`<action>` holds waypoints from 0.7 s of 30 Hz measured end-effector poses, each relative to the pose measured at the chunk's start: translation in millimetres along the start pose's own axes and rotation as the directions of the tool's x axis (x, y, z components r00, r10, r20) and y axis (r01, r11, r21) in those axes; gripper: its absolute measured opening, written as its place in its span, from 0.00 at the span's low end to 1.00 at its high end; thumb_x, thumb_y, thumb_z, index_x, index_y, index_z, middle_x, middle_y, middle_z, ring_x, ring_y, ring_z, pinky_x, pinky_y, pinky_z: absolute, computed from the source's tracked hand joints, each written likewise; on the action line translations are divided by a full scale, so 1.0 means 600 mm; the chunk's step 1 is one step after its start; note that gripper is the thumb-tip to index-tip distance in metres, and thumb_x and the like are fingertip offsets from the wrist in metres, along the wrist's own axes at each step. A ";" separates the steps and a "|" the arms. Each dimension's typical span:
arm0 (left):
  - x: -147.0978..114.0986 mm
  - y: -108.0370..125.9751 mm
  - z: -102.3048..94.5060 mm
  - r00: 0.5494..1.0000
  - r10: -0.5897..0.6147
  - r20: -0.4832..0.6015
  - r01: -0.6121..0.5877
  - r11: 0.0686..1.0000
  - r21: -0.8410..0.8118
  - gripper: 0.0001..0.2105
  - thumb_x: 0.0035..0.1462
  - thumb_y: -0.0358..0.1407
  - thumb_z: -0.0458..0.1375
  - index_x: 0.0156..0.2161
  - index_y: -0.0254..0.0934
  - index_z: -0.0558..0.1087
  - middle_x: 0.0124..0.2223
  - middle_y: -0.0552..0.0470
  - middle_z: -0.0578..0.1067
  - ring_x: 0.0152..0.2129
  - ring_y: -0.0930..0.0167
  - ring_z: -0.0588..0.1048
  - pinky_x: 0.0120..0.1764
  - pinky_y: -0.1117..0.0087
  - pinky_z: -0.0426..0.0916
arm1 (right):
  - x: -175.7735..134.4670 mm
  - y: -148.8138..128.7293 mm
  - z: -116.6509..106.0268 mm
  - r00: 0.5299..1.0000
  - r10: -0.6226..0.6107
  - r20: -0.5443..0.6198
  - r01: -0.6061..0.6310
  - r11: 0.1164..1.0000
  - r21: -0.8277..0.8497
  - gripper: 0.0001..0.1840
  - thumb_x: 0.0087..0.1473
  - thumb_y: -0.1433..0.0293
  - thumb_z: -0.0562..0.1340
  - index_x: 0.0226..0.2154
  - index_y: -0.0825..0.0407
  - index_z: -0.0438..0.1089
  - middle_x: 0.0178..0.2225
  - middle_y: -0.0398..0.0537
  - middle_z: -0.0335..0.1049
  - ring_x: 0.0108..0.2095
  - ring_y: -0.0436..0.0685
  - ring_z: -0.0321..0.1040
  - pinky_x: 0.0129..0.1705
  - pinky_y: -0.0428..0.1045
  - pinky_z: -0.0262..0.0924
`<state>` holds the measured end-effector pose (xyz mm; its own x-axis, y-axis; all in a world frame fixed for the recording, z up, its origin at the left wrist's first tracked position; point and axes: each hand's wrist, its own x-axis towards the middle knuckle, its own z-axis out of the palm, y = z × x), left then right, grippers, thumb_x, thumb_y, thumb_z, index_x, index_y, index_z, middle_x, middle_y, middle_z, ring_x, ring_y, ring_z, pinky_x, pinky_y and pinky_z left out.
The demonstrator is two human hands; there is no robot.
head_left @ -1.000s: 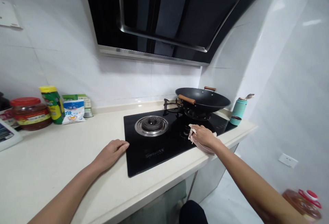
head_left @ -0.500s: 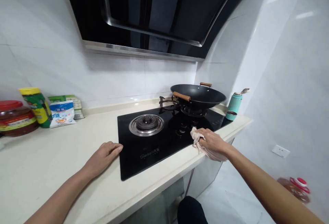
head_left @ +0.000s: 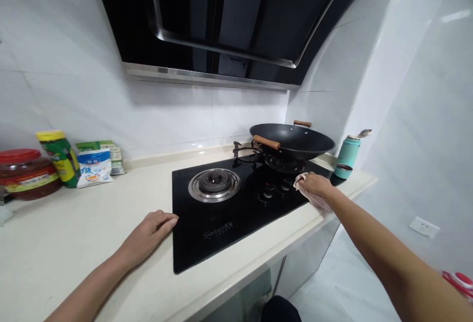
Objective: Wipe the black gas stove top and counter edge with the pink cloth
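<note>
Cloth moves right, baring the knobs

The right hand, closed on the pink cloth, has shifted rightward along the front of the cooktop. Both knobs now show, so the wiping seems to have passed on to the right front edge. The left hand stays put — loosely bent, gripping nothing visible, fingertips at the cooktop's left edge.

The right fingertips are hard to make out, perhaps tucked into the cloth's folds. The wok largely hides its burner — and the frame cuts off a red-capped container.
</note>
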<state>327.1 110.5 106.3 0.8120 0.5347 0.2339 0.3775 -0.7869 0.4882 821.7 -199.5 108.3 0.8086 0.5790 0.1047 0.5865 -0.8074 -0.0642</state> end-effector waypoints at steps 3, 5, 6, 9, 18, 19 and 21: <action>0.000 -0.001 0.001 1.000 0.007 0.003 -0.007 1.000 0.004 0.26 0.62 0.58 0.48 0.46 0.43 0.80 0.43 0.48 0.81 0.45 0.59 0.76 0.51 0.59 0.71 | -0.001 0.010 0.004 0.993 0.115 -0.002 -0.115 0.993 -0.039 0.33 0.63 0.53 0.50 0.53 0.61 0.73 0.53 0.72 0.70 0.51 0.72 0.72 0.51 0.60 0.61; 0.000 -0.002 0.003 1.000 0.017 0.001 -0.017 1.000 0.005 0.26 0.62 0.57 0.49 0.46 0.42 0.80 0.43 0.47 0.81 0.45 0.59 0.76 0.50 0.59 0.71 | -0.019 0.018 0.005 0.988 0.153 -0.018 -0.154 0.985 -0.074 0.35 0.64 0.52 0.48 0.54 0.64 0.71 0.52 0.74 0.70 0.53 0.73 0.70 0.52 0.60 0.61; 0.000 -0.002 0.005 1.000 0.024 -0.003 -0.024 1.000 0.003 0.26 0.61 0.57 0.49 0.47 0.42 0.80 0.43 0.47 0.81 0.45 0.59 0.76 0.50 0.59 0.71 | -0.033 0.022 0.005 0.987 0.158 -0.023 -0.159 0.983 -0.091 0.35 0.64 0.52 0.48 0.54 0.64 0.71 0.51 0.73 0.70 0.53 0.73 0.70 0.52 0.60 0.61; 0.001 -0.004 0.009 0.999 0.039 -0.025 -0.039 0.999 -0.007 0.26 0.60 0.57 0.51 0.47 0.42 0.80 0.43 0.47 0.81 0.45 0.58 0.76 0.50 0.59 0.71 | -0.088 0.036 0.000 0.988 0.153 -0.025 -0.155 0.978 -0.136 0.32 0.65 0.53 0.48 0.51 0.61 0.72 0.47 0.69 0.74 0.51 0.70 0.71 0.52 0.58 0.62; 0.005 -0.015 0.017 0.997 0.065 -0.047 -0.065 0.998 0.020 0.27 0.59 0.57 0.50 0.46 0.40 0.80 0.43 0.46 0.80 0.45 0.58 0.76 0.50 0.59 0.70 | -0.301 0.129 0.036 0.954 -0.112 0.277 0.034 0.962 0.272 0.25 0.60 0.52 0.51 0.30 0.53 0.74 0.37 0.57 0.79 0.38 0.62 0.74 0.45 0.54 0.65; 0.004 -0.014 0.018 0.996 0.065 -0.058 -0.063 0.998 0.030 0.26 0.59 0.57 0.50 0.46 0.40 0.80 0.43 0.46 0.80 0.45 0.58 0.75 0.50 0.58 0.70 | -0.324 0.147 0.049 0.955 -0.115 0.272 0.017 0.940 0.339 0.26 0.57 0.50 0.52 0.28 0.52 0.72 0.35 0.57 0.79 0.37 0.63 0.74 0.45 0.54 0.65; 0.001 -0.009 0.022 0.995 0.061 -0.083 -0.057 0.997 0.059 0.26 0.58 0.56 0.50 0.47 0.41 0.79 0.42 0.46 0.80 0.45 0.58 0.75 0.50 0.58 0.70 | -0.368 0.183 0.079 0.978 -0.058 0.203 -0.051 0.869 0.493 0.26 0.51 0.46 0.55 0.26 0.51 0.71 0.33 0.55 0.78 0.37 0.66 0.74 0.46 0.57 0.66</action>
<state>331.4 111.2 92.6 0.7938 0.5091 0.3326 0.3565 -0.8327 0.4237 709.8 -410.8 31.0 0.7662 0.6355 -0.0952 0.4916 -0.6752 -0.5499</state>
